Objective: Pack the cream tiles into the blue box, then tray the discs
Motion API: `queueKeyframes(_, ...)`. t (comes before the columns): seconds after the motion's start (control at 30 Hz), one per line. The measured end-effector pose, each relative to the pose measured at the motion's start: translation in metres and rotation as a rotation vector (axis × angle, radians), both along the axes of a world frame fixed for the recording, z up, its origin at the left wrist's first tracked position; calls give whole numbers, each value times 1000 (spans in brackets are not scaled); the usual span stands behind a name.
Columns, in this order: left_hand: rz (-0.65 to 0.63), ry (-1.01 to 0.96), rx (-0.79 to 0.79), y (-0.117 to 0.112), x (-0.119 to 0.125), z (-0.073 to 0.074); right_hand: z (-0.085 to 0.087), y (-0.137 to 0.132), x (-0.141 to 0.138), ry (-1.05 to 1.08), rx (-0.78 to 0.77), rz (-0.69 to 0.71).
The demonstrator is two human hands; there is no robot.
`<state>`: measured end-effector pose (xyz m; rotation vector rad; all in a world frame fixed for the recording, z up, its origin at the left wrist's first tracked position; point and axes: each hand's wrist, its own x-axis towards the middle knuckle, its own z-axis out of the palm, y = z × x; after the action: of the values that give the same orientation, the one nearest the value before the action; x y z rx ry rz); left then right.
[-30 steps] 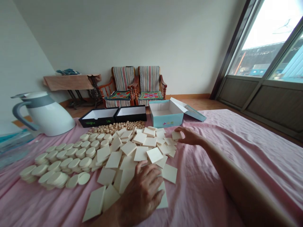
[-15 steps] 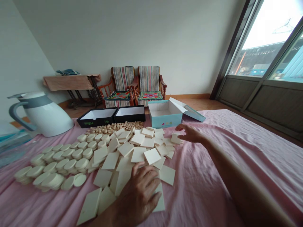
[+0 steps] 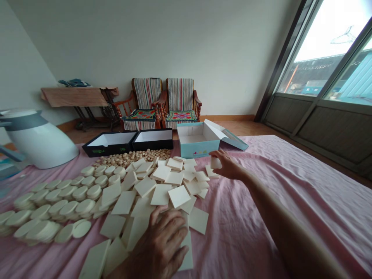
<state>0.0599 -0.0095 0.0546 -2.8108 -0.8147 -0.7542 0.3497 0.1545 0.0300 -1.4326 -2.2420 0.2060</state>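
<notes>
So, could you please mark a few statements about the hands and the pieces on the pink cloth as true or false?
1. The right hand pinches a square tile in its fingers. True.
2. The blue box is closed. False: its lid hangs open to the right.
3. The left hand rests on the spread square tiles. True.
4. The round discs lie to the right of the square tiles. False: they lie to the left of them.
</notes>
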Motion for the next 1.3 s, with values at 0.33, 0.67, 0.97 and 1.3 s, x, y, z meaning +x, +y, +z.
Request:
queueKeyframes(0.33,13,3,-32,-3,0,1,1,3,-5,-140,-184,100)
queueKeyframes(0.67,9,-7,43,-1,2,2,2,3,-12,-231,-283,98)
queueKeyframes(0.97,24,1,71,0,2,0,0,13,7,-80,-168,56)
queueKeyframes(1.3,30,-8,80,1,3,-1,-10,27,50,-172,-228,56)
